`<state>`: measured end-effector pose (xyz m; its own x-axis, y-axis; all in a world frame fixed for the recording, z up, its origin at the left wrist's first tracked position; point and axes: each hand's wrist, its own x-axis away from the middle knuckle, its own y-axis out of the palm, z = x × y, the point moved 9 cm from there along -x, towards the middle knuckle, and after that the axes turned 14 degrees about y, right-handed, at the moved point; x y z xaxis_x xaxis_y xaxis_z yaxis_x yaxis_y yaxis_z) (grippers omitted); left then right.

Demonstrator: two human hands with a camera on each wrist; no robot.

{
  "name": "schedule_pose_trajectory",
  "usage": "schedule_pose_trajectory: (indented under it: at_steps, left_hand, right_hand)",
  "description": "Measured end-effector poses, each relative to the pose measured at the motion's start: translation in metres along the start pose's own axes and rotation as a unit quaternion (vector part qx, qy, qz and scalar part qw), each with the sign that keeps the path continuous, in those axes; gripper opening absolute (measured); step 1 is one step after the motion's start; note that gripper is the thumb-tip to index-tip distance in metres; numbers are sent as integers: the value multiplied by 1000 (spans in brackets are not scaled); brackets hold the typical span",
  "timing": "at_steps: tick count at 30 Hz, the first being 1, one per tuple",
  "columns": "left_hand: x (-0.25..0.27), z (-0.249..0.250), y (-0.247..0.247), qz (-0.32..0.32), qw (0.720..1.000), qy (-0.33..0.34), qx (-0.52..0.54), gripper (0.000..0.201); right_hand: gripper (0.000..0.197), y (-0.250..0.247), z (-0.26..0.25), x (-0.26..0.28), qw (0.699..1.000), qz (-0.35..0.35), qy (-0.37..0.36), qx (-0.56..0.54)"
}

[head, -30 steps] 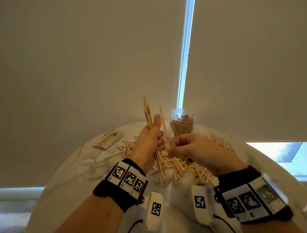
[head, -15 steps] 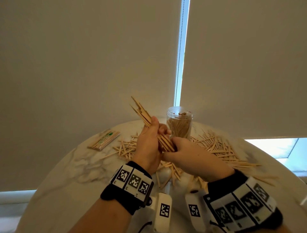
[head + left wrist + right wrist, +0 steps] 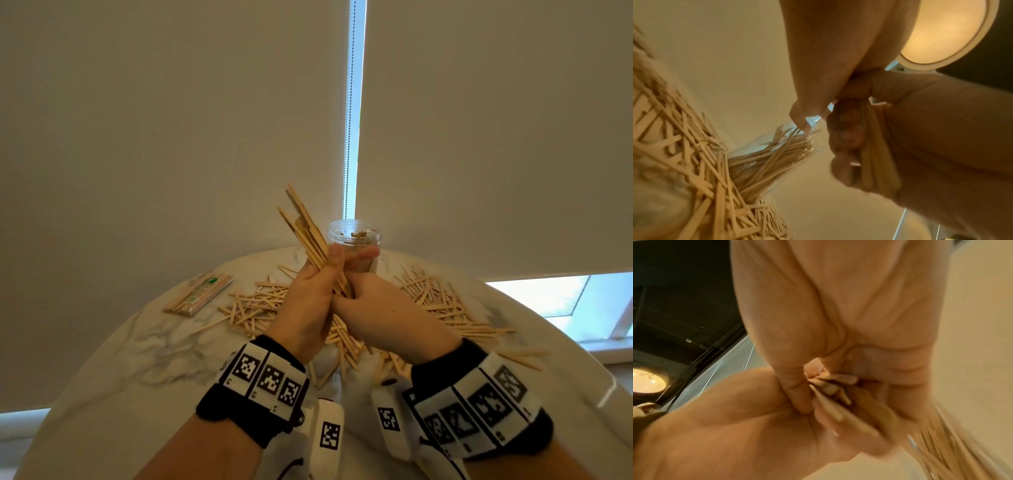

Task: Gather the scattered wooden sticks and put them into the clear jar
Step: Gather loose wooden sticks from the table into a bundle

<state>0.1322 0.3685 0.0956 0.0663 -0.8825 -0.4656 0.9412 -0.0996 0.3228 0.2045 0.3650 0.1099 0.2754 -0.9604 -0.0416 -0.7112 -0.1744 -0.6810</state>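
My left hand [image 3: 322, 284] grips a bundle of flat wooden sticks [image 3: 305, 228] that fans up and to the left, just in front of the clear jar [image 3: 354, 236]. My right hand [image 3: 366, 305] presses against the left and holds the bundle's lower ends [image 3: 830, 386] between thumb and fingers. In the left wrist view the curled fingers [image 3: 846, 138] wrap the sticks [image 3: 875, 154]. The jar [image 3: 777, 155] stands upright and holds several sticks. Loose sticks [image 3: 253, 308] lie scattered on the marble table [image 3: 137, 359], with more sticks [image 3: 438, 301] to the right of my hands.
A sealed packet of sticks [image 3: 198, 294] lies at the table's back left. Closed roller blinds [image 3: 171, 137] hang right behind the table, with a bead chain [image 3: 347, 154] in the gap above the jar. A bright window strip [image 3: 565, 294] shows at right.
My right hand left the pile on the table and closed on the lower end of the bundle. The bundle tilted to the left and both hands rose toward the jar.
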Motion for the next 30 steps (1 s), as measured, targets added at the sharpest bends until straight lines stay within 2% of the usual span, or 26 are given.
schedule_pose_trajectory:
  at_steps: [2,5,8,9,10,11,12,13,15,16,19,21,27,30]
  left_hand:
    - [1,-6,1,-14,999,-37,11,43]
    - [0,-11,-2,-12,997,-75,13,44]
    - [0,-10,1,-24,997,-77,10,24]
    - [1,-9,4,-25,997,-75,15,17]
    - [1,-4,4,-15,997,-68,24,17]
    - [0,0,0,11,998,-55,42,33]
    - [-3,5,-10,61,994,-42,78,52]
    - [-5,11,-24,127,985,-25,115,62]
    - [-10,28,-55,216,965,18,149,59]
    - [-12,36,-62,219,965,24,144,55]
    - [-12,31,-44,134,989,-33,47,44]
    - [-5,14,-23,83,992,-83,-34,42]
    - [-7,10,-34,110,984,-91,-109,41]
    - [0,2,-12,21,981,-98,-169,41]
  right_hand:
    - [10,-2,-1,-1,1000,24,-7,-18]
    - [18,-5,-2,-5,997,76,-30,2]
    - [22,-8,2,-10,986,119,-46,103]
    - [23,-9,5,-12,983,119,-45,134]
    - [24,-11,11,-14,983,112,-30,142]
    - [25,-15,16,-14,985,108,-14,137]
    - [25,-21,21,-14,985,106,-2,139]
    - [25,-25,23,-14,983,105,-1,153]
    - [25,-29,26,-15,977,87,-7,192]
    - [25,-29,25,-14,974,80,-12,210]
    - [24,-18,19,-14,967,87,-31,236]
    - [21,-8,14,-12,961,103,-43,252]
    - [24,-21,27,-18,961,112,-12,252]
    - [27,-17,22,-16,946,128,-34,295]
